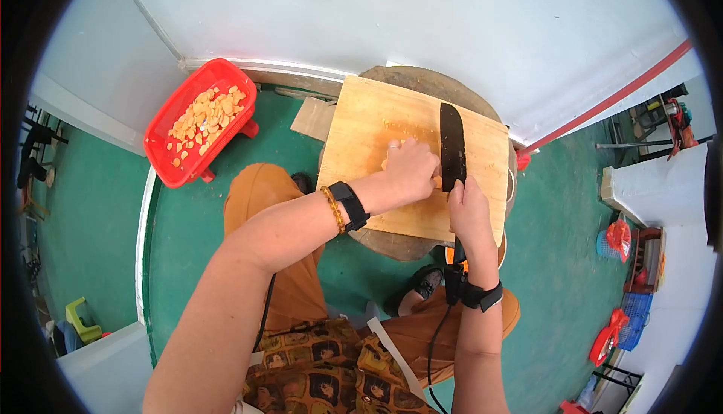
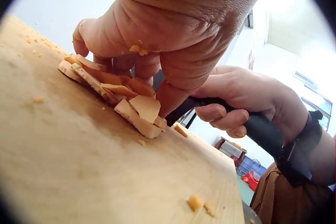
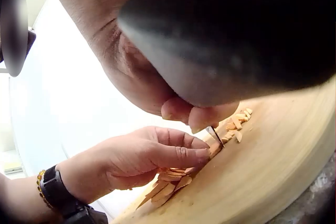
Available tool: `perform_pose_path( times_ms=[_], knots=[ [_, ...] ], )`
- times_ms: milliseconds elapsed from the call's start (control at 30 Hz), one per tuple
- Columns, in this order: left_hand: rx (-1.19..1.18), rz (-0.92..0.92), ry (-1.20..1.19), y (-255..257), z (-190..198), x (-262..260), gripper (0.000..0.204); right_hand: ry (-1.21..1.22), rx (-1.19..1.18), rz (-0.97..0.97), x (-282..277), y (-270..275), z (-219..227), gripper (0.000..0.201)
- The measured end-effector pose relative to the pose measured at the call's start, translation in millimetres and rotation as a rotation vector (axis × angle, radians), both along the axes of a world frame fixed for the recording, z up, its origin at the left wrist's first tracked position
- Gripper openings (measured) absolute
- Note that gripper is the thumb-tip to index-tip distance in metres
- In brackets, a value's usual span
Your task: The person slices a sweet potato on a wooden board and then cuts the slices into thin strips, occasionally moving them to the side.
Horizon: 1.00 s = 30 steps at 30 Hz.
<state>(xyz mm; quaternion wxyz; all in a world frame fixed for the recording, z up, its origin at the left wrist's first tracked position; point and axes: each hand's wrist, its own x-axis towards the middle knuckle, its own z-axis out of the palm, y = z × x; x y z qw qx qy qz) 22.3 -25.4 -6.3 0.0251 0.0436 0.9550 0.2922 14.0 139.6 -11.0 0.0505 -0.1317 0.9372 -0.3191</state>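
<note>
My left hand (image 1: pixel 413 173) grips a loose stack of pale orange vegetable slices (image 2: pixel 144 108) on the wooden cutting board (image 1: pixel 361 113), with fingers and thumb curled over them. Some slices fan out from under the palm in the left wrist view. My right hand (image 1: pixel 472 211) holds the black handle of a broad, dark-bladed kitchen knife (image 1: pixel 453 143). Its blade lies just right of the left fingers, with the edge down at the board in the right wrist view. Small cut pieces (image 3: pixel 236 124) lie beyond the blade. Crumbs stick to the left palm.
The board rests on a round wooden stump (image 1: pixel 422 77) close to the white wall. A red basin (image 1: pixel 160 165) with many orange slices (image 1: pixel 207 120) stands at the left. Partly behind my right wrist, a container (image 1: pixel 501 252) with orange contents sits below the board.
</note>
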Motion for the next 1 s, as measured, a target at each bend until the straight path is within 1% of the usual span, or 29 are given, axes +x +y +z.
perform_pose_path(
  times_ms=[67, 133, 167, 267, 367, 467, 567, 667, 767, 867, 967, 1000],
  knots=[
    [0.003, -0.004, 0.008, -0.1, -1.3, 0.6, 0.007, 0.019, 0.002, -0.005, 3.7, -1.5, 6.7, 0.023],
    [-0.002, -0.002, 0.039, -0.3, -5.7, 1.3, 0.007, -0.061, -0.021, -0.068, 12.3, -13.6, 39.9, 0.021],
    [-0.006, -0.002, 0.055, -0.5, -7.5, 1.1, 0.007, -0.101, -0.033, -0.101, 14.8, -17.3, 49.7, 0.020],
    [0.005, -0.018, 0.034, -0.7, -4.5, 0.5, 0.008, 0.113, 0.087, 0.011, 12.5, -11.8, 23.4, 0.020],
    [0.003, -0.018, -0.015, -1.0, -0.4, -0.1, 0.008, 0.066, 0.067, 0.031, 7.1, -6.6, 5.9, 0.023],
    [0.012, -0.001, 0.045, -0.5, -4.4, 1.5, 0.008, 0.030, 0.000, 0.013, 4.2, -0.8, 3.3, 0.024],
    [-0.007, 0.002, 0.039, 0.6, -9.2, 0.0, 0.009, -0.097, -0.016, -0.101, 11.6, -11.4, 41.7, 0.021],
    [-0.014, 0.002, 0.067, 0.1, -9.6, -0.1, 0.009, -0.036, 0.006, -0.086, 13.6, -15.4, 43.7, 0.021],
    [0.001, -0.011, -0.008, -0.9, -0.4, -0.5, 0.009, -0.058, 0.007, -0.041, 9.7, -11.2, 18.4, 0.022],
    [0.000, -0.017, 0.005, -2.3, -1.4, 0.6, 0.009, -0.130, -0.021, -0.065, 7.1, -10.4, 14.7, 0.022],
    [0.020, -0.021, 0.005, -2.9, 0.5, 1.0, 0.009, 0.056, 0.030, 0.019, 4.4, -1.6, 5.2, 0.023],
    [0.017, -0.021, 0.024, -3.2, 0.5, 1.4, 0.009, 0.053, 0.006, 0.006, 5.7, -3.1, 11.0, 0.023]
  ],
)
